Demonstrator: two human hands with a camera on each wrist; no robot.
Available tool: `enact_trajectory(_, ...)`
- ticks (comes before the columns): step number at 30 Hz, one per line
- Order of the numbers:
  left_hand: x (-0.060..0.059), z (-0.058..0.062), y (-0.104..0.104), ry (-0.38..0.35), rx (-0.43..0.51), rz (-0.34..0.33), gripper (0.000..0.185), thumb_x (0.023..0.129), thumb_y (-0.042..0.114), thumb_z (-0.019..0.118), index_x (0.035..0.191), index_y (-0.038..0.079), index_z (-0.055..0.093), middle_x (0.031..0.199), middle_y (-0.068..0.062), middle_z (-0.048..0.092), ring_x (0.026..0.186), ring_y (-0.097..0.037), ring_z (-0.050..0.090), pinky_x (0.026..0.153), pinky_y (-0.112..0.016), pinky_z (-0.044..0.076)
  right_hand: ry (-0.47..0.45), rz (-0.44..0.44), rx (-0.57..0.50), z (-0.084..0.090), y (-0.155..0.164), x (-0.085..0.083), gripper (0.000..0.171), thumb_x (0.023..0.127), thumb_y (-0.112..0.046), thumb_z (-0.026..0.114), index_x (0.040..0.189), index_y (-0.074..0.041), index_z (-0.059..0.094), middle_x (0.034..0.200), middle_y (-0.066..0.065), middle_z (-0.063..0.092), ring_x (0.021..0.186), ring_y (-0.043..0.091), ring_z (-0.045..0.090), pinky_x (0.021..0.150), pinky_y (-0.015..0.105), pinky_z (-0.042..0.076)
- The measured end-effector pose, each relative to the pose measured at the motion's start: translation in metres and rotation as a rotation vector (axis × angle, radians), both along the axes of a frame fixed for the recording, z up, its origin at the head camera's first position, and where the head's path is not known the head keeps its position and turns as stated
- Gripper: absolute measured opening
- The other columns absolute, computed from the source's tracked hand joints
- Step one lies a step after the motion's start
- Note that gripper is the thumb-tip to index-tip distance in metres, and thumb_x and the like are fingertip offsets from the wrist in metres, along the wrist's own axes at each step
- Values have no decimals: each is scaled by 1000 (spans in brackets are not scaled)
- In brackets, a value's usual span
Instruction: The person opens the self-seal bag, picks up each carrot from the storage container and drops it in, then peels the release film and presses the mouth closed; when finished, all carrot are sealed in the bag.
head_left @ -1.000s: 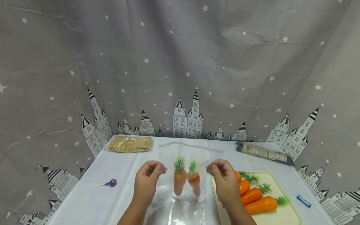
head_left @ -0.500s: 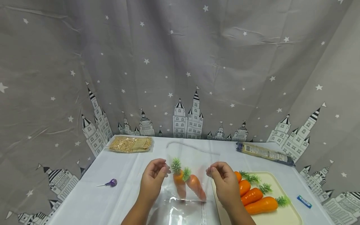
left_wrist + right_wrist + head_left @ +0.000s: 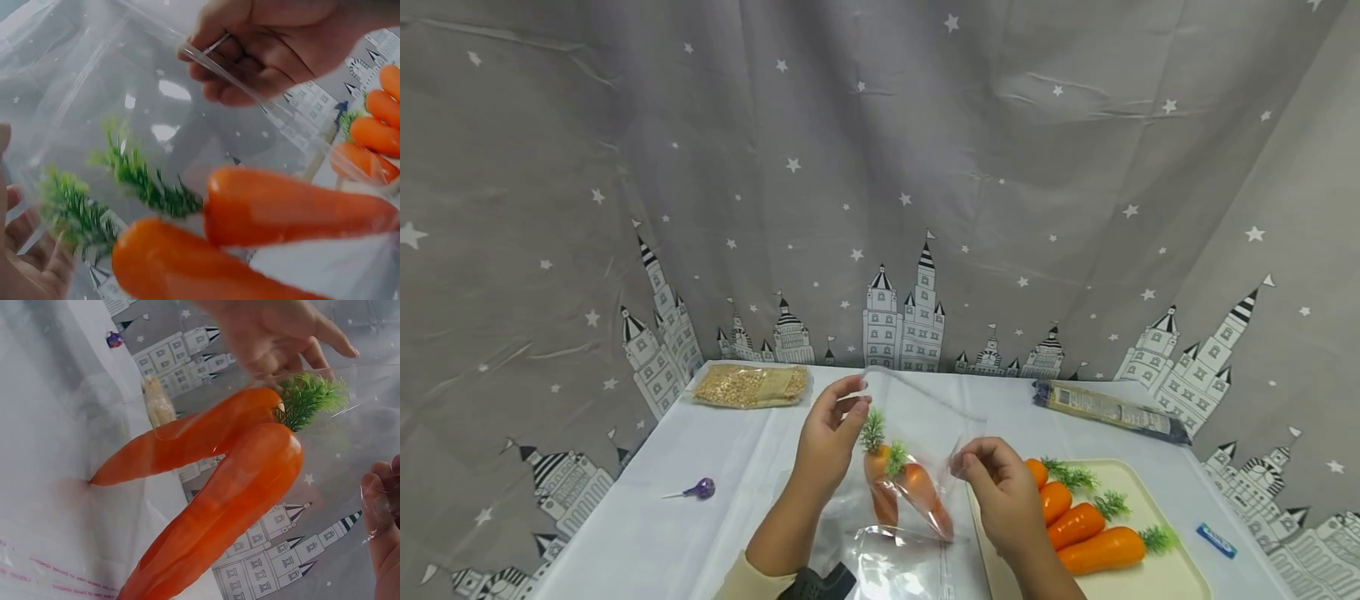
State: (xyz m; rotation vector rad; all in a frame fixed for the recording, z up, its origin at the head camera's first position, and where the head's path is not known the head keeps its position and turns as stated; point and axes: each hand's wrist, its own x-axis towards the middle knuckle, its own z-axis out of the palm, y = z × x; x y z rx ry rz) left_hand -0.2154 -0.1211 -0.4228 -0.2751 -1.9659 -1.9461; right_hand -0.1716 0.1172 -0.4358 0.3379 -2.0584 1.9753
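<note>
— So where does it stand?
— Both hands pinch the bag (image 3: 917, 467) mouth, left hand (image 3: 831, 442) higher, right hand (image 3: 996, 487) lower; two carrots (image 3: 902, 492) hang inside above the tabletop (image 3: 625, 533).
— Next?
— Probably press the mouth together evenly; tray (image 3: 1172, 575) carrots wait beyond.

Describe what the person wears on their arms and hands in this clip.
Both hands are bare: no gloves, and no rings that I can make out. The left hand has a cream sleeve cuff on the forearm, with a dark strap or device beside it. The right hand shows a bare forearm, sleeve out of frame.
</note>
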Motion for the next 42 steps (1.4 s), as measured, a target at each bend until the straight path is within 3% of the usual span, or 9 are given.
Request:
enact_trajectory(6,-1,9,16,-27,1,130,22,105,28,65,124,18,70,109,-3,72,105,-19,68,90,-24,57,-31,-18,-1,-1,0,0,4,104,-1,59,105,3,61,99,17,65,92,22,71,86,28,63)
enact_trajectory(11,4,11,18,-2,71,166,17,107,23,62,120,14,69,104,-2,74,102,-20,70,91,-25,58,-45,-84,-13,-1,0,0,9,107,-6,58,109,3,60,100,18,66,94,25,73,87,27,62)
enact_trajectory(20,13,9,16,-7,183,141,15,107,18,61,113,4,64,106,-8,74,99,-21,71,89,-26,59,-8,-146,-67,-1,3,-4,13,108,-5,56,110,7,59,99,20,66,89,18,73,83,26,63)
enact_trajectory(24,14,6,15,11,267,91,16,106,16,63,110,0,64,102,-4,73,94,-18,71,89,-27,60,-6,-161,-99,-2,1,-5,11,107,-3,56,109,7,60,99,22,65,88,18,73,84,28,63)
enact_trajectory(29,14,3,13,65,345,6,19,106,12,62,108,-6,62,98,-1,72,93,-14,72,90,-30,61,-55,-193,-111,-1,2,-7,9,107,-2,55,110,4,60,104,25,64,90,20,73,85,29,63)
enact_trajectory(35,18,6,11,78,360,-13,16,106,10,60,106,-6,63,96,-2,72,93,-15,72,90,-30,60,-105,-198,-67,5,3,-6,10,108,-7,55,114,1,60,107,21,64,97,22,71,88,26,62)
enact_trajectory(42,23,7,13,81,439,-57,10,107,7,57,102,1,64,95,-2,72,93,-15,71,92,-29,60,12,-235,-27,12,-3,-2,21,103,3,58,124,-1,55,110,14,61,102,19,68,91,20,59)
